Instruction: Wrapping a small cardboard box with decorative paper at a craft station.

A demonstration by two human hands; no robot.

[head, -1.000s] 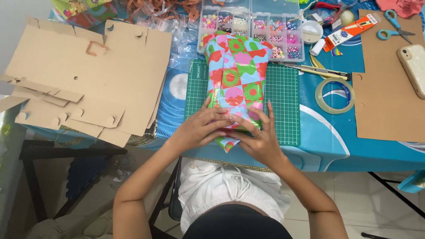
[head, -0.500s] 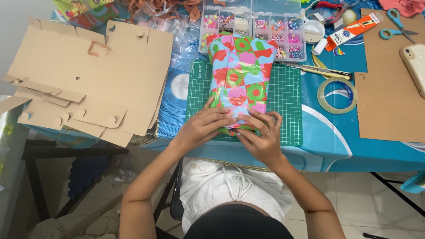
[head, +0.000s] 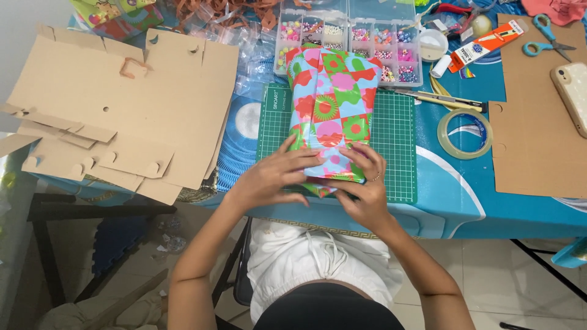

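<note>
Covering the wrapped parcel's (head: 330, 107) near end, left hand (head: 272, 177) and right hand (head: 361, 186).

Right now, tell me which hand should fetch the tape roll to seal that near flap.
Right. The tape roll lies on the blue table to the right of the wrapped box, nearer the right hand. The left hand lies flat across the folded end and could probably hold it down.

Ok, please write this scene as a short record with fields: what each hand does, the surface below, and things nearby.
left hand: presses on near end of wrapped parcel
right hand: folds paper at same end
parcel: colourful patterned paper, lies on green cutting mat
left of mat: flat cardboard pieces
right of mat: tape roll, scissors
behind: bead box
</note>
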